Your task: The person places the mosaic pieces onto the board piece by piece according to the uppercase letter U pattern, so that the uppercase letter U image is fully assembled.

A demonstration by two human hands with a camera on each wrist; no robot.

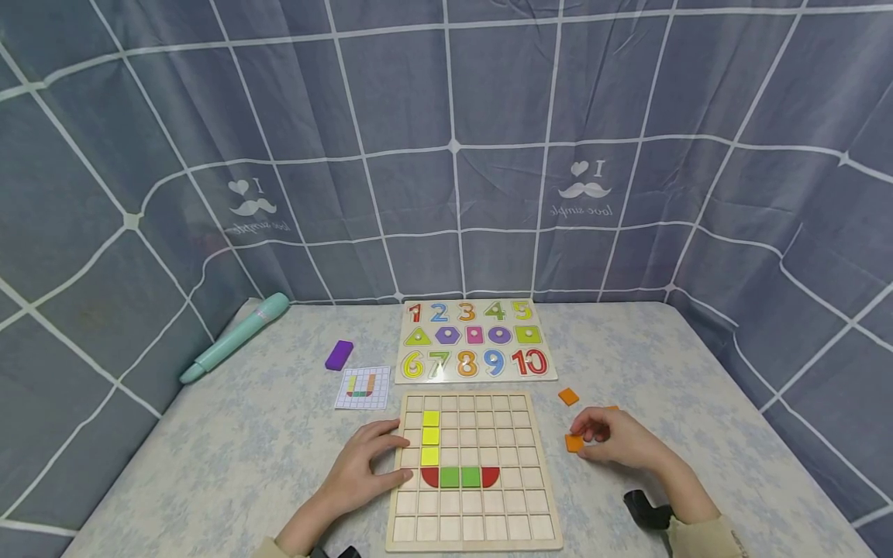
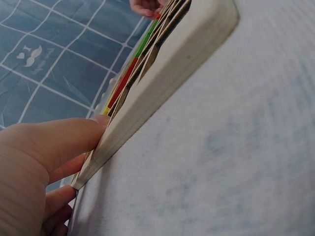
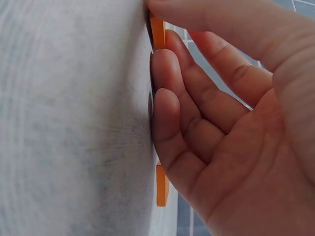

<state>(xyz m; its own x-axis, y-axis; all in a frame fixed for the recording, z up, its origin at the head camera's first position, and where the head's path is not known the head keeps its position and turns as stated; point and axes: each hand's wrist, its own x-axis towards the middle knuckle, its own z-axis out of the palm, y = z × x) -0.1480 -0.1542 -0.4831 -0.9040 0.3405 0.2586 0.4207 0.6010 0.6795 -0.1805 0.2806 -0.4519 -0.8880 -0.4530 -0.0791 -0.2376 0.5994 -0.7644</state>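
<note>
- Clock as in head view, 12 = away from the person.
- Right hand (image 1: 624,442): thumb and fingertips pinch an orange square tile (image 1: 574,444) by its edges; tile lies at the hand's 9 o'clock, flat or nearly flat to the bench (image 1: 209,465). Clearance under it: can't tell.
- Second orange tile (image 1: 568,397): loose on bench, right hand's 10 o'clock, near.
- Third orange tile (image 1: 612,408): right hand's 12 o'clock, mostly hidden by the hand.
- Left hand (image 1: 359,469): relaxed, fingers spread, thumb and fingertips resting on the 9 o'clock edge of the wooden grid board (image 1: 473,528).
- Board sits between the hands: left hand's 3, right hand's 9, past the pinched tile.
- Seated on board: three yellow square tiles (image 1: 430,436) in a column, left hand's 2. Below them, a row: red quarter-round tile, two green square tiles (image 1: 449,477), second red quarter-round tile (image 1: 491,477).
- Pattern card (image 1: 363,389): left hand's 12, board's 10; purple block (image 1: 339,356) just beyond it.
- Number-and-shape puzzle (image 1: 426,313): board's 12.
- Teal cylinder (image 1: 237,339): far out at board's 10, near the curtain (image 1: 502,186).
</note>
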